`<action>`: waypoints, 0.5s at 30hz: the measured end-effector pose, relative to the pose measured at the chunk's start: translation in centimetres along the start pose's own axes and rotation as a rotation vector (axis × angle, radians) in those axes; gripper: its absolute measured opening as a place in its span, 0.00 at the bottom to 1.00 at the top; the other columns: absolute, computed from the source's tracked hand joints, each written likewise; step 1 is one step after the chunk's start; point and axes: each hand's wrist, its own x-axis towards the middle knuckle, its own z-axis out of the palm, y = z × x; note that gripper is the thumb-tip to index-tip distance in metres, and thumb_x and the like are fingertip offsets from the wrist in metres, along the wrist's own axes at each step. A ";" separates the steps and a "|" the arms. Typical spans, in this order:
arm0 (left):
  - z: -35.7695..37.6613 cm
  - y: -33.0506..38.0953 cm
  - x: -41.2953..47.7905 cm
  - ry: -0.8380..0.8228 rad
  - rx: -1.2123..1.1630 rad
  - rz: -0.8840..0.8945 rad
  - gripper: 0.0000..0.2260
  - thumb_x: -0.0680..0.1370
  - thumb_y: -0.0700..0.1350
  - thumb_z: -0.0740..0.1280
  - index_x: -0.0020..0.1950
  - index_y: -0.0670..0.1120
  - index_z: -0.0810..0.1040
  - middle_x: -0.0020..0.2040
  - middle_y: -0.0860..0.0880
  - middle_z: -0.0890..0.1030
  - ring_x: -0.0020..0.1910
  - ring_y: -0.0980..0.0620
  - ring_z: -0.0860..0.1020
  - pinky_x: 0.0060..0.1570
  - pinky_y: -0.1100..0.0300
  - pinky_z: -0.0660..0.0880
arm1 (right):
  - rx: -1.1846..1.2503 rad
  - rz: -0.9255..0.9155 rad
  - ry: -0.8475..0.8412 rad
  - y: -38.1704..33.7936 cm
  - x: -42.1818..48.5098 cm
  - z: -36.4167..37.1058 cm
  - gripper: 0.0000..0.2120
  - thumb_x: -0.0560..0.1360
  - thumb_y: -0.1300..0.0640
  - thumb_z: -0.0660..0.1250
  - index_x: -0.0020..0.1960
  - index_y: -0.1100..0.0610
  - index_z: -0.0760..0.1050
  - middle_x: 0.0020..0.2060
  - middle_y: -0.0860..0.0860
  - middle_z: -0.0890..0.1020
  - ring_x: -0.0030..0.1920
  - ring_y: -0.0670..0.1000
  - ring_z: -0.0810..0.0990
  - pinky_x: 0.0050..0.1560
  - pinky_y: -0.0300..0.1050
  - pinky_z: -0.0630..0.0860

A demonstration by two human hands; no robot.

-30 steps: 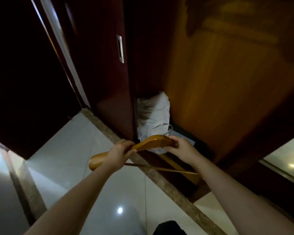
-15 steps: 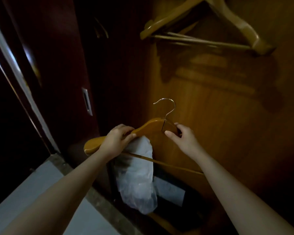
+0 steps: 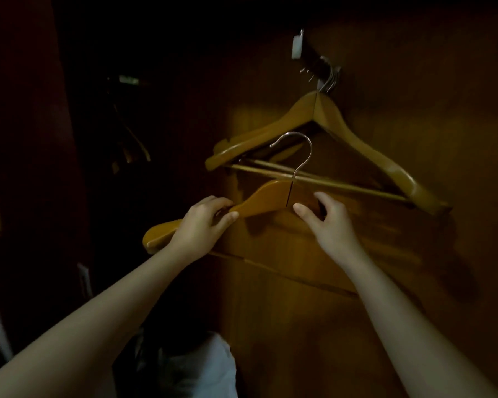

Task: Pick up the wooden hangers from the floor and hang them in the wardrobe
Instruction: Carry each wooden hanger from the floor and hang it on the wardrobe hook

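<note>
Crumpled white bag point(image 3: 204, 369), bottom centre.

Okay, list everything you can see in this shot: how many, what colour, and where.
Honey-brown wooden hanger with silver metal hook: one, centre, held up, hook not yet on anything.
Hung tan wooden hangers: several, hooks bunched, count unclear, upper right.
Small white fitting: one, above those hooks.
Dim hanger shapes: too dark to count, left shadow.
Crumpled white bag: one, bottom centre.
Brown wooden wardrobe panel: one, behind the hangers.
Dark red door: one, left edge.
Left hand: one, grips the held hanger's left arm.
Right hand: one, grips it just right of the hook.
</note>
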 end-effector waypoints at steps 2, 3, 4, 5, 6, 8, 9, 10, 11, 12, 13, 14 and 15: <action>-0.7 0.3 2.8 0.025 -0.009 0.045 0.12 0.79 0.49 0.61 0.60 0.47 0.75 0.49 0.53 0.74 0.46 0.56 0.74 0.43 0.69 0.70 | -0.023 -0.049 0.088 -1.3 2.1 -0.8 0.19 0.76 0.46 0.64 0.62 0.56 0.74 0.52 0.46 0.78 0.54 0.48 0.76 0.57 0.48 0.75; -1.0 0.5 4.2 0.039 -0.011 0.073 0.13 0.79 0.49 0.61 0.61 0.47 0.75 0.50 0.53 0.74 0.47 0.56 0.74 0.43 0.69 0.70 | -0.058 -0.070 0.131 -2.1 2.9 -1.2 0.18 0.76 0.47 0.64 0.60 0.57 0.74 0.50 0.47 0.78 0.51 0.47 0.76 0.53 0.44 0.75; -1.4 0.7 5.5 0.057 -0.014 0.102 0.13 0.79 0.49 0.61 0.61 0.46 0.75 0.50 0.53 0.73 0.48 0.56 0.74 0.45 0.69 0.70 | -0.102 -0.079 0.175 -2.8 3.9 -1.6 0.18 0.76 0.47 0.64 0.60 0.58 0.74 0.49 0.48 0.78 0.50 0.47 0.76 0.51 0.41 0.74; -1.6 0.9 6.8 0.080 -0.015 0.128 0.14 0.79 0.49 0.62 0.61 0.46 0.75 0.51 0.53 0.73 0.49 0.56 0.73 0.47 0.68 0.71 | -0.134 -0.090 0.214 -3.3 4.8 -1.9 0.19 0.76 0.46 0.63 0.61 0.58 0.74 0.52 0.50 0.78 0.52 0.49 0.76 0.52 0.41 0.73; -1.9 1.1 8.0 0.104 -0.015 0.149 0.14 0.79 0.49 0.62 0.62 0.45 0.75 0.52 0.54 0.72 0.50 0.56 0.73 0.50 0.66 0.71 | -0.152 -0.090 0.246 -3.6 5.7 -2.2 0.21 0.76 0.45 0.62 0.62 0.58 0.73 0.55 0.52 0.78 0.56 0.51 0.75 0.56 0.45 0.73; -2.2 1.6 10.2 0.140 -0.016 0.182 0.15 0.79 0.49 0.62 0.62 0.44 0.75 0.53 0.53 0.71 0.52 0.55 0.72 0.53 0.62 0.72 | -0.166 -0.057 0.282 -3.9 7.1 -2.7 0.24 0.76 0.43 0.61 0.65 0.57 0.71 0.60 0.53 0.77 0.61 0.54 0.74 0.63 0.54 0.72; -2.2 1.9 11.1 0.149 -0.014 0.200 0.15 0.79 0.49 0.62 0.62 0.44 0.75 0.54 0.53 0.71 0.52 0.55 0.72 0.54 0.61 0.72 | -0.170 -0.039 0.292 -4.0 7.7 -3.0 0.25 0.76 0.42 0.60 0.66 0.57 0.70 0.60 0.54 0.77 0.62 0.55 0.74 0.63 0.57 0.72; -2.3 2.1 12.0 0.152 -0.008 0.222 0.15 0.78 0.49 0.62 0.62 0.44 0.75 0.54 0.52 0.72 0.51 0.55 0.73 0.53 0.60 0.74 | -0.173 -0.018 0.305 -4.0 8.1 -3.3 0.25 0.76 0.42 0.59 0.66 0.58 0.70 0.60 0.55 0.77 0.62 0.56 0.74 0.62 0.57 0.73; -2.2 2.3 12.7 0.148 0.001 0.245 0.15 0.78 0.49 0.62 0.61 0.44 0.76 0.54 0.52 0.72 0.51 0.55 0.73 0.53 0.60 0.74 | -0.176 -0.003 0.318 -3.9 8.3 -3.6 0.25 0.77 0.42 0.59 0.65 0.59 0.71 0.58 0.55 0.78 0.60 0.56 0.75 0.60 0.57 0.74; -2.2 2.4 13.4 0.138 0.010 0.266 0.14 0.78 0.50 0.62 0.61 0.44 0.76 0.53 0.52 0.73 0.50 0.55 0.73 0.52 0.60 0.74 | -0.176 0.011 0.333 -3.8 8.5 -3.8 0.24 0.77 0.43 0.60 0.63 0.59 0.72 0.56 0.55 0.78 0.58 0.57 0.76 0.58 0.55 0.75; -2.0 2.5 14.0 0.127 0.012 0.286 0.14 0.78 0.50 0.62 0.61 0.45 0.76 0.54 0.52 0.73 0.50 0.55 0.73 0.51 0.60 0.74 | -0.178 0.019 0.346 -3.8 8.7 -4.1 0.22 0.77 0.43 0.60 0.61 0.59 0.73 0.53 0.55 0.79 0.56 0.57 0.77 0.56 0.54 0.76; -1.9 2.6 14.6 0.121 0.007 0.299 0.14 0.79 0.50 0.62 0.61 0.45 0.76 0.54 0.51 0.74 0.50 0.55 0.73 0.51 0.60 0.74 | -0.181 0.026 0.357 -3.8 8.9 -4.3 0.20 0.77 0.44 0.60 0.59 0.58 0.74 0.51 0.54 0.79 0.54 0.57 0.77 0.53 0.53 0.76; -1.7 2.7 15.1 0.119 -0.003 0.305 0.14 0.79 0.50 0.61 0.61 0.45 0.76 0.54 0.51 0.74 0.50 0.55 0.74 0.51 0.60 0.75 | -0.184 0.031 0.366 -3.9 9.1 -4.5 0.18 0.77 0.44 0.60 0.56 0.57 0.75 0.48 0.54 0.79 0.52 0.57 0.77 0.52 0.53 0.76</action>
